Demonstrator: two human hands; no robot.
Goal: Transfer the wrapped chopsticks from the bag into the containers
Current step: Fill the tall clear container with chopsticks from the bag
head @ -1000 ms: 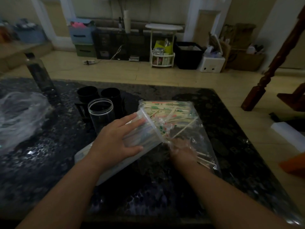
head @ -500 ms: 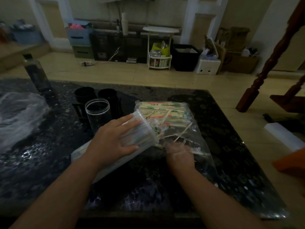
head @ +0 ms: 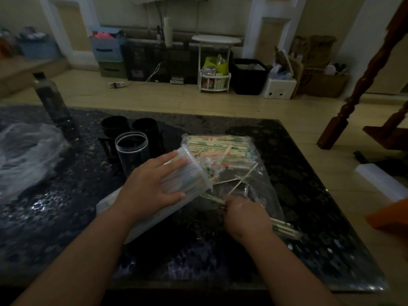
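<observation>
A clear plastic bag (head: 262, 191) lies on the dark table (head: 66, 217), holding several wrapped chopsticks (head: 220, 146) at its far end. My left hand (head: 152, 186) rests on a clear container (head: 187, 177) lying on its side, its mouth facing the bag, with wrapped chopsticks inside. My right hand (head: 245, 215) is closed around a small bundle of wrapped chopsticks (head: 284, 227) at the bag's near end; their tips point toward the container's mouth. An upright clear jar (head: 132, 151) stands just behind the left hand, with nothing visible inside it.
Two black cups (head: 130, 129) stand behind the clear jar. A dark bottle (head: 53, 102) stands at the far left, a crumpled clear plastic sheet (head: 24, 155) lies left. A wooden stair post (head: 362, 85) and a white box (head: 384, 184) are off the table's right side.
My right hand has pulled back toward me out of the bag's middle and closed on a bundle of chopsticks. My left hand and the tilted container stayed in place.
</observation>
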